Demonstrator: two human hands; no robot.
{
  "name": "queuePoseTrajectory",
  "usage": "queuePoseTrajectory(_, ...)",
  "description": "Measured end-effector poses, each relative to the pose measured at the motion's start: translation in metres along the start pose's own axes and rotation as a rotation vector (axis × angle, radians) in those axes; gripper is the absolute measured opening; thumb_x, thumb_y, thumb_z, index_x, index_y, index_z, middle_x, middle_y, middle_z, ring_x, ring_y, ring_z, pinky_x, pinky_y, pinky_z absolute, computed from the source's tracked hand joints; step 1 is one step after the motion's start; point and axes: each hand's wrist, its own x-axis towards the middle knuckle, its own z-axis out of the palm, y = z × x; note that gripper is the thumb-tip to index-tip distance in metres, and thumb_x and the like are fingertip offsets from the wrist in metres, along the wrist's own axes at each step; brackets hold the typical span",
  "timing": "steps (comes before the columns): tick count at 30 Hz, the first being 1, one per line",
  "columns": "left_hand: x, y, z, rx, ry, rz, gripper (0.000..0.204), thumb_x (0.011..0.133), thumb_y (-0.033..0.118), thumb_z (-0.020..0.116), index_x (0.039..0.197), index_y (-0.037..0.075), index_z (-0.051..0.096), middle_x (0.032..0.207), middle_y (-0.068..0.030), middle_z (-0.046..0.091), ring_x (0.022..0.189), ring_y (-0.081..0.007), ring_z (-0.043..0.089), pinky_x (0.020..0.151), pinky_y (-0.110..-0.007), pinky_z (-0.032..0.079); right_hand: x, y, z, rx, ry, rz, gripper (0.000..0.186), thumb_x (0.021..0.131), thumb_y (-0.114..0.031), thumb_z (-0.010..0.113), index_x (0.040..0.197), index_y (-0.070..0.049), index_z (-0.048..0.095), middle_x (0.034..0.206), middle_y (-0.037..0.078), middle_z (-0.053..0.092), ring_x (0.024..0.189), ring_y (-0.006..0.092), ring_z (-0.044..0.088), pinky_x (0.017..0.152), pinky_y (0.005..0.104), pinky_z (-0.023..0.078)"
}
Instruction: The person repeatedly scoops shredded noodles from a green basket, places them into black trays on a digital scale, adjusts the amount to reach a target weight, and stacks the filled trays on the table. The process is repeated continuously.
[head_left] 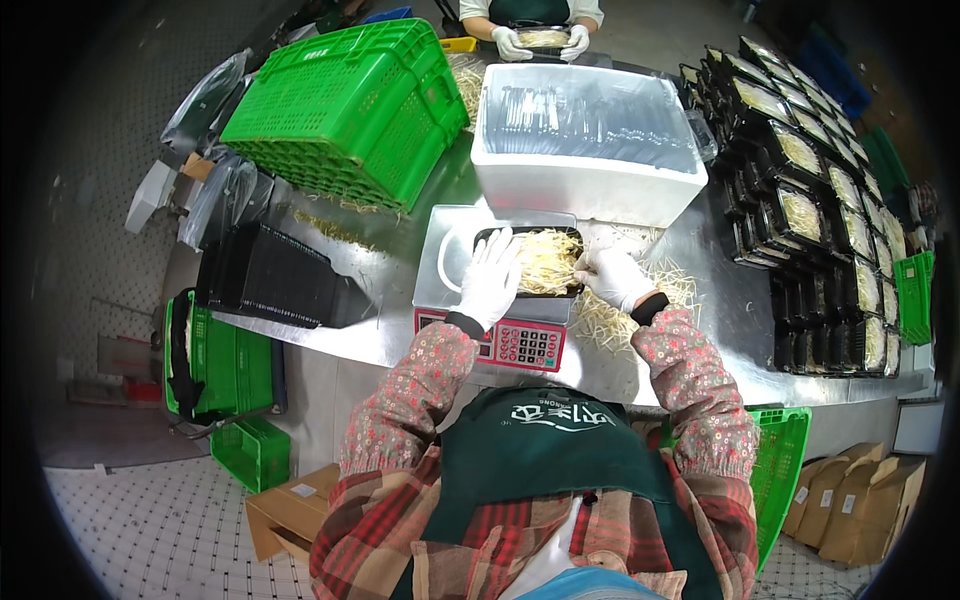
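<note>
A black tray [550,230] heaped with pale bean sprouts [546,262] sits on the platform of a red-fronted digital scale [527,346]. My left hand [489,277], in a white glove, lies with its fingers stretched flat over the tray's left side. At the tray's right edge, my gloved right hand [612,279] has its fingertips pinched together on a few sprouts. Loose sprouts [664,312] are strewn on the metal table beneath and beside that wrist.
Beyond the scale stands a white foam box [590,188] of clear film or lids. Green crates [330,140] rise at the far left, with stacked black trays [265,278] nearer. Filled trays [800,215] tower at right. Across the table, a person's gloved hands [512,45] hold a packed tray.
</note>
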Motion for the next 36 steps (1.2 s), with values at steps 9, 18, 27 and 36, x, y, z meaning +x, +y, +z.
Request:
queuePoseTrajectory(9,-0.005,0.006,-0.014,-0.483,0.163,-0.226,0.048,0.092,0.003,0.05,0.14,0.002,0.046,0.14,-0.0209,0.05,0.131,-0.0367,0.045,0.113,-0.044,0.033,-0.04,0.051,-0.071,0.501,-0.038,0.425,0.022,0.083,-0.025,0.074,0.092,-0.004,0.071,0.084,0.013,0.071,0.077,0.0277,0.067,0.073,0.0378,0.053)
queuePoseTrajectory(18,0.015,0.01,-0.01,0.108,-0.137,0.023,0.06,0.093,0.033,0.056,0.142,0.0,0.042,0.143,-0.0192,0.045,0.135,-0.0359,0.036,0.111,-0.048,0.028,0.013,0.004,-0.019,-0.163,0.023,-0.057,0.077,0.072,-0.038,0.082,0.13,-0.002,0.05,0.123,0.024,0.06,0.113,0.0344,0.061,0.094,0.0416,0.049)
queuePoseTrajectory(27,0.015,0.009,-0.007,0.121,-0.073,0.074,0.057,0.092,0.03,0.059,0.139,0.001,0.044,0.135,-0.0179,0.051,0.123,-0.0359,0.047,0.105,-0.045,0.036,0.021,0.012,-0.028,-0.271,-0.009,-0.057,0.014,0.079,-0.016,0.061,0.079,-0.005,0.07,0.079,0.019,0.068,0.077,0.0363,0.068,0.071,0.0446,0.054)
queuePoseTrajectory(36,0.011,0.017,-0.045,-0.185,-0.032,-0.105,0.068,0.09,0.026,0.064,0.145,-0.001,0.036,0.147,-0.0234,0.038,0.139,-0.0374,0.033,0.116,-0.046,0.024,-0.052,0.088,-0.047,-0.433,-0.126,0.429,0.027,0.078,-0.026,0.072,0.099,-0.009,0.073,0.091,0.019,0.071,0.083,0.0363,0.068,0.077,0.0439,0.054)
